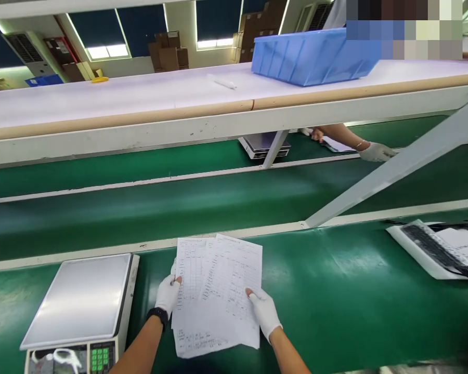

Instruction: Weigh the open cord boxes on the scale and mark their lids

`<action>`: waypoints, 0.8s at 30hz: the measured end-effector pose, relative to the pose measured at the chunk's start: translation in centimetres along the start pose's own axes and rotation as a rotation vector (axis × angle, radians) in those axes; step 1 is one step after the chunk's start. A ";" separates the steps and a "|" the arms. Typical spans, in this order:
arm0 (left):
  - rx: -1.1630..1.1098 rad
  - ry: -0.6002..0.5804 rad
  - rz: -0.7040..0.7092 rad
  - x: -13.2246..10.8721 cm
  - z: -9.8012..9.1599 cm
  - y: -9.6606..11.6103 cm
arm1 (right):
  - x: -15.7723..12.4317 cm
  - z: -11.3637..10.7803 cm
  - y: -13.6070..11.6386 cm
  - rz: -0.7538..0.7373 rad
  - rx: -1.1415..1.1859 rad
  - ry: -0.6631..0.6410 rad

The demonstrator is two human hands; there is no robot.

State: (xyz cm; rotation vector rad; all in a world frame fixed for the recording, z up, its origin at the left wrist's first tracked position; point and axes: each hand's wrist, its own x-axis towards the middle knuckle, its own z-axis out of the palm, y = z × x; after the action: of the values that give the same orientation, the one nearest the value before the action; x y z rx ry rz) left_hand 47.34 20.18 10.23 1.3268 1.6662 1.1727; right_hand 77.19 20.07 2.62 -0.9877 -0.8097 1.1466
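Observation:
Several printed paper sheets [218, 296] overlap unevenly above the green work surface in the lower middle. My left hand [168, 295], in a white glove with bare fingertips and a black band at the wrist, grips their left edge with the thumb on top. On the right side, my right hand [264, 310], gloved the same way, pinches the sheets with its thumb over the print. The other fingers of both hands are largely hidden. Left of the papers sits a weighing scale [80, 301] with a flat metal plate and green keys.
A white frame with a slanted post [390, 171] stands beyond the papers. Bagged items with black cables [440, 249] lie at right. A blue bin [312, 57] rests on the upper shelf [140, 98]. Across the belt are another person's gloved hand [375, 152] and a second scale [263, 144].

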 end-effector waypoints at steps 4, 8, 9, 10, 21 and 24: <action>0.130 0.147 -0.008 -1.1 -2.2 0.3 | 0.3 -3.7 -0.4 0.006 -0.073 0.091; 0.212 0.190 -0.046 -2.6 -3.9 0.6 | 0.0 -6.8 -0.8 0.042 -0.075 0.158; 0.243 0.219 -0.042 -3.1 -4.4 0.7 | -0.1 -7.4 -0.9 0.050 -0.071 0.170; 0.277 0.258 -0.035 -3.6 -5.1 0.9 | -0.3 -7.8 -1.0 0.056 -0.068 0.181; 0.664 0.468 -0.188 -8.9 -13.5 2.5 | -1.0 -10.3 0.2 0.138 0.044 0.145; 0.687 0.456 -0.214 -9.3 -13.2 2.2 | -0.7 -10.6 0.3 0.153 0.049 0.131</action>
State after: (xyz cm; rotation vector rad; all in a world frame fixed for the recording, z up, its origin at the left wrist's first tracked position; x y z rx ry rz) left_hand 38.27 8.30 16.78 1.2629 2.6347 0.8364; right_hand 86.54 17.24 -1.56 -1.0867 -0.6074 1.2130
